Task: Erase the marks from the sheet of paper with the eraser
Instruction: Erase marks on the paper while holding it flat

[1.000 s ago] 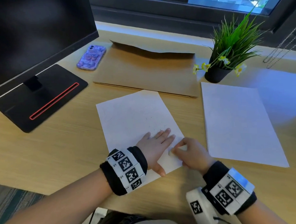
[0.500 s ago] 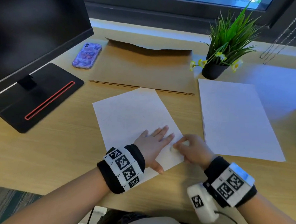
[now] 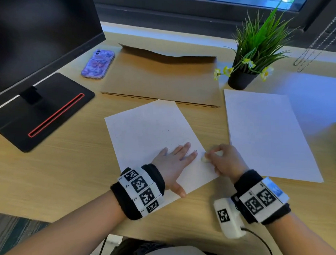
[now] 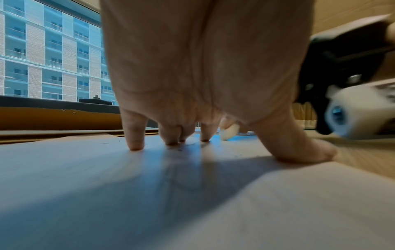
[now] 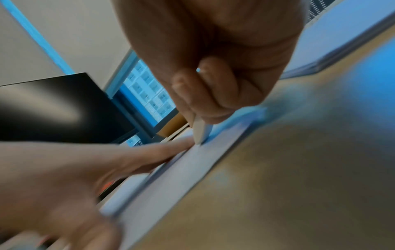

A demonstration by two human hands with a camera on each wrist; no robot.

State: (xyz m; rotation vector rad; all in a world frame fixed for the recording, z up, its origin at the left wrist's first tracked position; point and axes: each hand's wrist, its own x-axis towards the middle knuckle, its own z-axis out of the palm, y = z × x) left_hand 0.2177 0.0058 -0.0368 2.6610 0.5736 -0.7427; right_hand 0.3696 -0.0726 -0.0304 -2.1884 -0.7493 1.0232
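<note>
A white sheet of paper (image 3: pixel 150 131) lies tilted on the wooden desk, with small dark specks near its lower right part. My left hand (image 3: pixel 174 161) lies flat on the sheet (image 4: pixel 107 194), its fingers (image 4: pixel 134 140) spread and pressing it down. My right hand (image 3: pixel 225 159) pinches a small white eraser (image 3: pixel 204 159) whose tip touches the sheet at its right edge, just right of the left fingertips. The same eraser (image 5: pixel 199 130) sticks out below the right fingers (image 5: pixel 188 91), and shows again as a white eraser (image 4: pixel 228 133) behind the left fingers.
A second white sheet (image 3: pixel 266 131) lies to the right. A brown envelope (image 3: pixel 161 78) sits behind the paper, a potted plant (image 3: pixel 243 75) at back right, a purple phone (image 3: pixel 97 64) and a monitor base (image 3: pixel 41 110) at left.
The right hand has shifted slightly with the eraser along the sheet's right edge, so the eraser tip now shows beside the left fingertips. The left hand stays flat on the paper.
</note>
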